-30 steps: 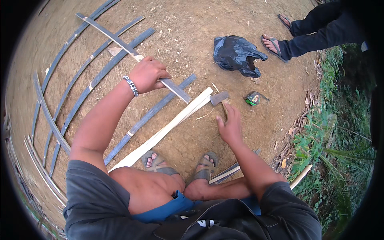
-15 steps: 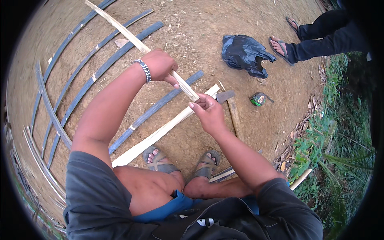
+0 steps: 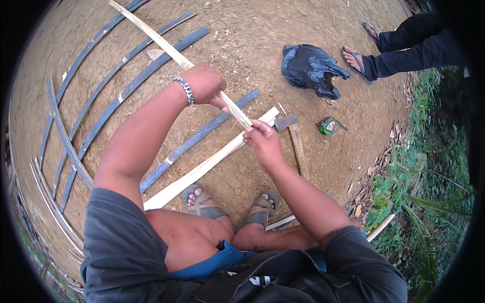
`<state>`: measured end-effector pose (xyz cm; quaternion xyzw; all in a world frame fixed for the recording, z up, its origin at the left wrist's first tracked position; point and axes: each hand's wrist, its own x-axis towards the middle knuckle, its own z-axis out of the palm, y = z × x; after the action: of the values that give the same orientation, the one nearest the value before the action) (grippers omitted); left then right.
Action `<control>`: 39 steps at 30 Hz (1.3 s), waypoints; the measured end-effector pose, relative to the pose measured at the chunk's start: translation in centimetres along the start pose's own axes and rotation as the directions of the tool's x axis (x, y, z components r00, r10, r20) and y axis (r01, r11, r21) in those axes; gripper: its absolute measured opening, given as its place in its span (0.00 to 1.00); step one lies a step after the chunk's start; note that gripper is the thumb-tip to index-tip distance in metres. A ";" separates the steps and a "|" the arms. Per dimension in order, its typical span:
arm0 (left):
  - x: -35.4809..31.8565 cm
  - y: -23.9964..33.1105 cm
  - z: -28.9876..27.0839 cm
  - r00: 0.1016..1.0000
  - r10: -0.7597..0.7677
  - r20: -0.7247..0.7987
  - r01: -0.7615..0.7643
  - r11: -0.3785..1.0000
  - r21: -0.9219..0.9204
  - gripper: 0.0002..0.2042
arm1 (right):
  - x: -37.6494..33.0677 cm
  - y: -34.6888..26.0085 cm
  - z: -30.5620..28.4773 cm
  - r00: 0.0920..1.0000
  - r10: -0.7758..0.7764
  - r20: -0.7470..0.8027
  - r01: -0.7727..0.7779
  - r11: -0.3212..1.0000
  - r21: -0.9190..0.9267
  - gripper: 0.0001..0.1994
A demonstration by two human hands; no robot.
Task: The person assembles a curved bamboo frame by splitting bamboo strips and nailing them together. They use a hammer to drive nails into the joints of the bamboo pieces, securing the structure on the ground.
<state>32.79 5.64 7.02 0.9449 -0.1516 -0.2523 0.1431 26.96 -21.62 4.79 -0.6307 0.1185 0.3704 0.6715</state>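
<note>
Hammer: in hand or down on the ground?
On the ground: the hammer lies apart from the left hand and right hand, which both hold a pale strip.

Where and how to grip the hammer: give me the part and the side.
Probably best by the middle of its wooden handle, with the right hand coming from above and the person's side: the handle lies along the ground toward the person, while the dark head sits at the far end, close to pale strips.

Dark grey sleeves (image 3: 121, 227), blue shorts (image 3: 204, 267), strappy sandals (image 3: 208, 210) (plus chain bracelet (image 3: 185, 90)).
</note>
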 end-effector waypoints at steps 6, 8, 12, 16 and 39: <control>-0.8 0.2 1.3 0.992 0.041 -0.118 -0.035 0.998 0.054 0.30 | 0.5 -0.5 1.6 0.983 0.169 -0.066 -0.168 0.985 0.026 0.14; -0.9 0.2 1.5 0.989 0.055 -0.140 -0.042 0.995 0.094 0.29 | 0.9 -0.3 1.6 0.984 0.162 -0.072 -0.165 0.986 -0.037 0.13; -1.1 -0.1 2.4 0.984 0.066 -0.164 -0.054 0.996 0.073 0.31 | 0.9 -0.2 1.7 0.984 0.176 -0.041 -0.179 0.979 -0.094 0.12; -1.3 0.2 3.3 0.998 0.027 -0.055 -0.024 0.997 0.070 0.31 | 0.7 0.1 1.7 0.982 0.176 -0.063 -0.184 0.972 -0.145 0.13; -6.2 3.8 6.4 0.975 -0.223 -0.005 0.209 0.921 -0.330 0.28 | 1.8 0.3 -0.2 0.969 0.186 0.161 -0.205 0.972 0.112 0.18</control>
<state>23.54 3.16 5.66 0.9241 0.0006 -0.2679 0.2724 28.06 -21.20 3.39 -0.5422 0.1529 0.4726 0.6777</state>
